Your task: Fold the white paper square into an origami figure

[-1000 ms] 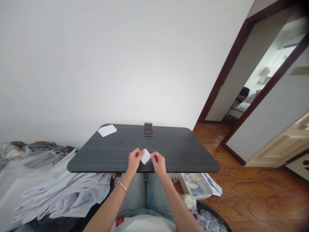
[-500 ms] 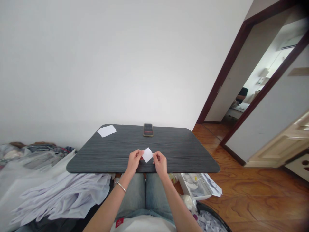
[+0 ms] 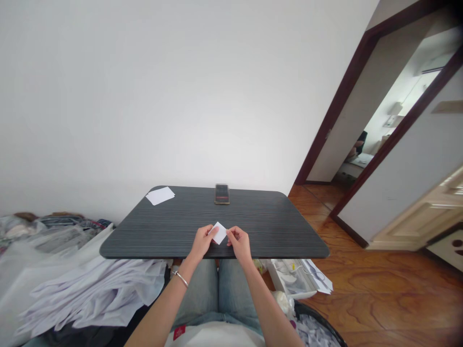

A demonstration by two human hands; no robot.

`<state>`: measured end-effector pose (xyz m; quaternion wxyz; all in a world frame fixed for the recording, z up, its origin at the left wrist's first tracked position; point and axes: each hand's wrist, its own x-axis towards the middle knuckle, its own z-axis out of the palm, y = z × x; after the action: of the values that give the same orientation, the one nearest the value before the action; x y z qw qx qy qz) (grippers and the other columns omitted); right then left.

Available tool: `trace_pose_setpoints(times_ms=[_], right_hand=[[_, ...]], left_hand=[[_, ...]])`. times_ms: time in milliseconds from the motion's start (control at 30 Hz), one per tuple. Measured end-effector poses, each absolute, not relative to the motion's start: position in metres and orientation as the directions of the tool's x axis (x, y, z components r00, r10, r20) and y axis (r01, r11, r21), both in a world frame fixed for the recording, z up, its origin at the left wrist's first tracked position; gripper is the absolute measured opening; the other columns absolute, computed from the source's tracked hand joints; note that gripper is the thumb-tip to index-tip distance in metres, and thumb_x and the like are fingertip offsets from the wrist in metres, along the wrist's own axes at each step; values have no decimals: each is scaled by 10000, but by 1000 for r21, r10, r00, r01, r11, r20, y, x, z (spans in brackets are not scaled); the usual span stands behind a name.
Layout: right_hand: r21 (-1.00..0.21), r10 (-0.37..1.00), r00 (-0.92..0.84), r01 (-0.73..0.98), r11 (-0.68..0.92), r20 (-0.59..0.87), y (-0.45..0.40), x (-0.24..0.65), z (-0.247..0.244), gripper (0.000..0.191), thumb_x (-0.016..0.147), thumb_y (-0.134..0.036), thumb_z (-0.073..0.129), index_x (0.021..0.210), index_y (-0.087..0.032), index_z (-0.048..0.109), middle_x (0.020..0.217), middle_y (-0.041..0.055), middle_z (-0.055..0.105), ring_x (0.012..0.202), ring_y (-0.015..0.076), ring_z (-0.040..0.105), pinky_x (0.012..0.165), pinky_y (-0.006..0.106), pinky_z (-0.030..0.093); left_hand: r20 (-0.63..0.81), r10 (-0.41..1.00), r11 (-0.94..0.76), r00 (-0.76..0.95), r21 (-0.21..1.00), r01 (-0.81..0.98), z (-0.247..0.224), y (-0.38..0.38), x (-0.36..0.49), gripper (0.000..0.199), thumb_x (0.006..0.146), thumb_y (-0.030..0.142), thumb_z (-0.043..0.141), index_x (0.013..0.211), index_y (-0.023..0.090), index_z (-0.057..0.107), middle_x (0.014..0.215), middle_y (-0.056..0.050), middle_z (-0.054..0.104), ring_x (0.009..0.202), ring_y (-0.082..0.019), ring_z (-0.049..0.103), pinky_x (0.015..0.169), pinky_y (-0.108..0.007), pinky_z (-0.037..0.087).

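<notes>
A small white square of folded paper (image 3: pixel 219 233) is held over the near part of the dark table, turned so that its corners point up, down and sideways. My left hand (image 3: pixel 201 242) grips its left side, thumb lying on top of the paper. At the right corner, the thumb and forefinger of my right hand (image 3: pixel 238 242) pinch the paper's tip. A bit of red shows beneath the paper by my left fingers; what it is I cannot make out.
The dark wood-grain table (image 3: pixel 275 226) stands against a white wall. White sheets (image 3: pixel 160 195) lie at its far left corner, and a phone-like dark device (image 3: pixel 222 193) at the back edge. White cloth (image 3: pixel 94 294) is piled left; an open box (image 3: pixel 291 279) sits low on the right.
The paper has shifted slightly left, and my left thumb has slid further onto its face. My right hand stays at the right corner.
</notes>
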<state>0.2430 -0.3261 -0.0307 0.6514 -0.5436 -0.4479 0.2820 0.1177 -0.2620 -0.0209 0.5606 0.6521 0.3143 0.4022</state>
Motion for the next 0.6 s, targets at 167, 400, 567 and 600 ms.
trace_pose_setpoints(times_ms=[167,400,567,600], right_hand=[[-961,840,468,107,255,275,-326,243,-31,223,750,-371,550,651,-171,546,468,-50,463,419,100,447,407,210,438],[-958,820,497,100,268,282,-324,244,-33,244,750,-386,552,637,-170,534,491,-38,498,431,104,462,409,207,406],[-960,829,487,84,266,273,-324,244,-32,242,757,-391,543,658,-170,538,509,-33,501,445,102,466,413,204,412],[-961,835,480,81,264,270,-324,244,-32,240,755,-393,544,669,-169,542,511,-33,499,442,101,463,404,200,407]], left_hand=[[174,844,-155,508,985,-79,-17,-263,117,278,759,380,538,652,127,581,555,12,552,523,-105,478,500,-205,352],[93,742,-34,664,994,-101,-12,-270,117,330,548,196,737,835,122,592,726,-40,663,669,-168,603,560,-235,447],[72,761,29,645,989,-144,-12,-269,117,314,596,261,717,850,113,607,737,-54,669,665,-164,610,583,-251,472],[70,777,41,626,986,-160,-12,-269,116,303,635,296,688,863,113,609,740,-54,668,649,-155,607,587,-255,476]])
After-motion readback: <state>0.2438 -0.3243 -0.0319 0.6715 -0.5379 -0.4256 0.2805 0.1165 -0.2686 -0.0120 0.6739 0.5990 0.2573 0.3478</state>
